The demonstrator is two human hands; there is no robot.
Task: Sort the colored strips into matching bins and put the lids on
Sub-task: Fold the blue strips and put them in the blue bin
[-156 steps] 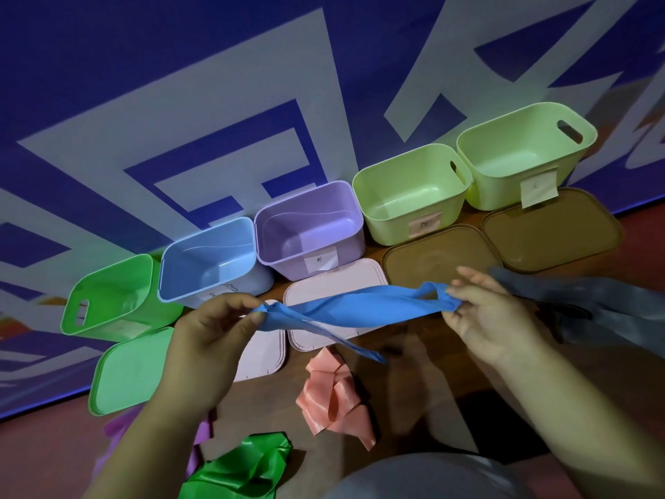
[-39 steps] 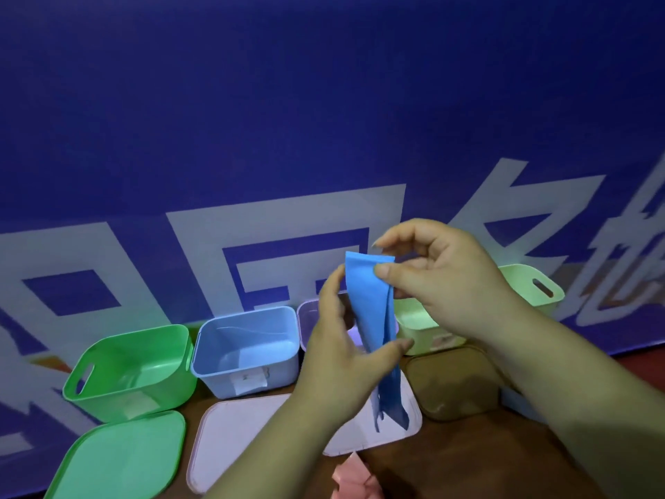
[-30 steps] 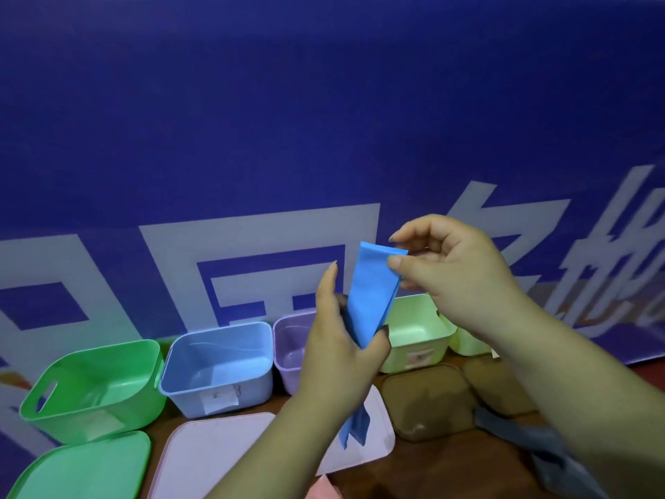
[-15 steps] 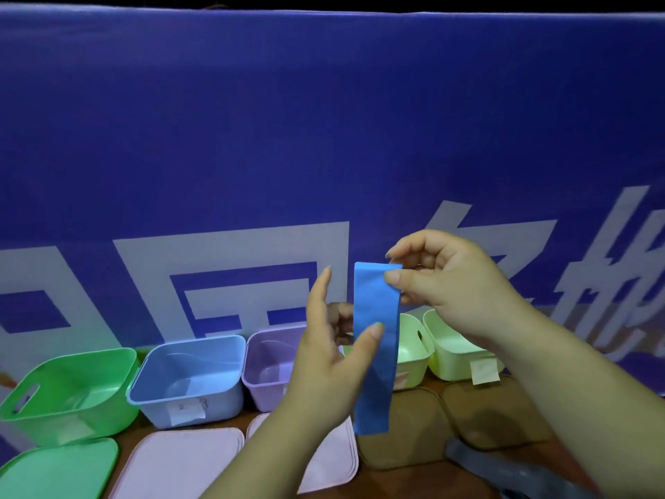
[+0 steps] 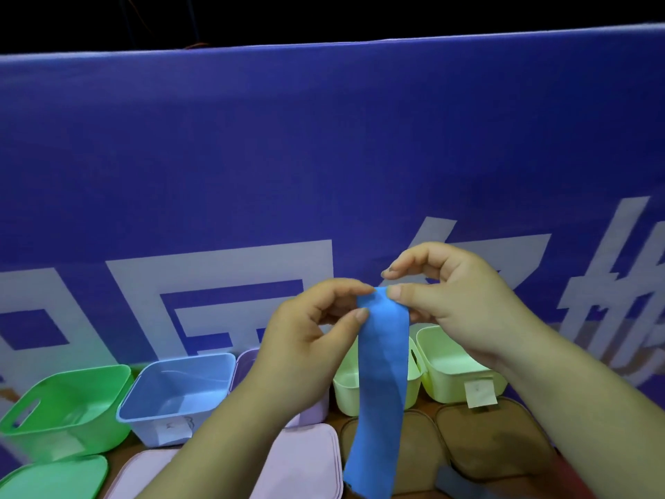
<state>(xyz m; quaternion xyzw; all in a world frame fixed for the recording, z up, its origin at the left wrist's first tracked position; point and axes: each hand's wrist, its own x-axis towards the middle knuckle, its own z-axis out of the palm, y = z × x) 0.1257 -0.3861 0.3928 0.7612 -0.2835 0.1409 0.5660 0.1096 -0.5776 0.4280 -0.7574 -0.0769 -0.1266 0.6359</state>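
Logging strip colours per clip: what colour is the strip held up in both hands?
Blue. The strip hangs from both hands' fingertips, clearest in the head view.

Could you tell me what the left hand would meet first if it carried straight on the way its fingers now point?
The left hand points up and rightward; its fingertips already pinch the blue strip. Just beyond are the right hand's fingertips on the same top edge, though depth is unclear.

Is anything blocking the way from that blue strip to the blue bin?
Nothing visible does. Both hands, left and right, pinch the top of the blue strip, which hangs in the air. The blue bin sits lower left, open and empty; its lid is off.
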